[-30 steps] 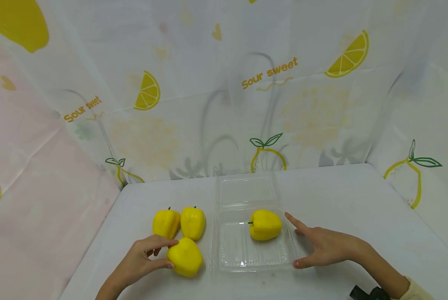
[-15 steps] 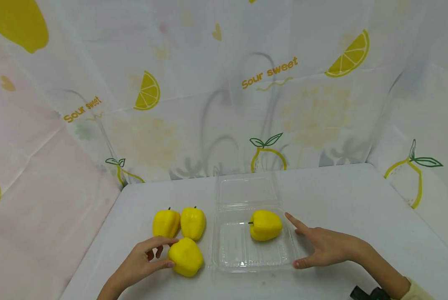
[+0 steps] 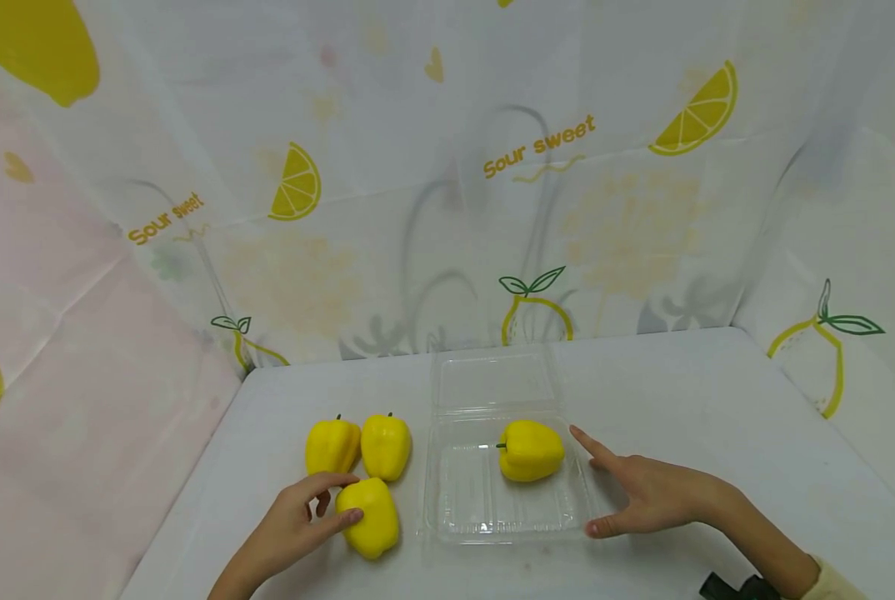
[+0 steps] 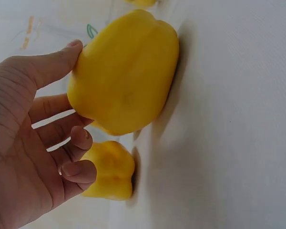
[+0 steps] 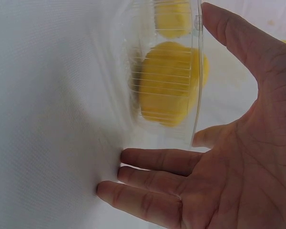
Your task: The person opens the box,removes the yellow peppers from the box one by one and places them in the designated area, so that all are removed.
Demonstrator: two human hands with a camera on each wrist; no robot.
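My left hand (image 3: 293, 521) pinches a yellow bell pepper (image 3: 376, 525) between thumb and fingers, at the front left of the table. In the left wrist view this pepper (image 4: 128, 71) lies tilted close to the white cloth; the ring and little fingers curl free of it. A clear plastic clamshell box (image 3: 462, 492) stands to its right, lid laid back. One yellow bell pepper (image 3: 532, 450) lies on its side inside the box, stem to the left. My right hand (image 3: 642, 496) is spread at the box's right side, thumb and index finger at the rim (image 5: 199, 86).
Two more yellow bell peppers (image 3: 332, 447) stand side by side just behind the held one, stems up. The box lid (image 3: 496, 379) reaches back toward the lemon-printed curtain (image 3: 432, 208). A black object (image 3: 740, 586) sits by the right forearm.
The left thumb has shifted onto the near pepper's front face, and that pepper has turned and tilted slightly. The right hand and the box have stayed in place.
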